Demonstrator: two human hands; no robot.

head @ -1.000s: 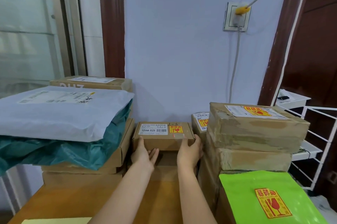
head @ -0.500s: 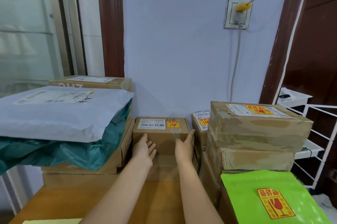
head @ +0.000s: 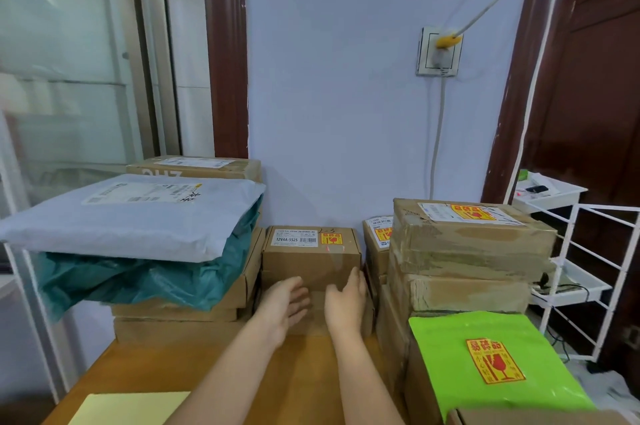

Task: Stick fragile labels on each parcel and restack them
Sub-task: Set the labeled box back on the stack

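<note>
Against the wall, labelled small box stacked, left hand and right hand before it, fingers loosely spread.

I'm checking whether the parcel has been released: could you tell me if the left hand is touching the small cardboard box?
Apart: the head view shows the left hand open in front of the small cardboard box.

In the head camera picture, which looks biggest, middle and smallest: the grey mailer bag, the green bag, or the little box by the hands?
1. Grey mailer bag, widest.
2. Green bag, though it sits nearest the camera, so its true size is unsure.
3. Small cardboard box.
</note>
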